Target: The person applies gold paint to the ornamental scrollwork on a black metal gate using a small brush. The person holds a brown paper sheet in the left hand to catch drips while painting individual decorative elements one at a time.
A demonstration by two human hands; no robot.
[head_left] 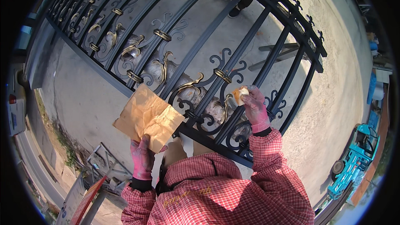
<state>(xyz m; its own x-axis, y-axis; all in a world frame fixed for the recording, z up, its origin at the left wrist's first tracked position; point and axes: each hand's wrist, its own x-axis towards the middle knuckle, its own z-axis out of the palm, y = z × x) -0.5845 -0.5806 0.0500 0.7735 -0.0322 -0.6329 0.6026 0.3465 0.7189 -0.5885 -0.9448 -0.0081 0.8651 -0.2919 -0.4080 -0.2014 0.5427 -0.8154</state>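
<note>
**Both hands full over the black railing!**

Lower left of centre, the left hand [143,157] pinches a creased brown sheet [148,116] by its bottom edge; right of centre, the right hand [256,109] grips a small white-and-orange wad [240,95] above the gold-trimmed railing [214,145] filling the upper middle.

Bright daylight; sunlit concrete ground [333,79] glows pale at right, while shade greys the middle; highlights catch the crumpled brown paper [148,114]; the ornamental metal railing [222,75] bows with fisheye distortion; black vignetting and bluish fringing ring the softened rim.
</note>
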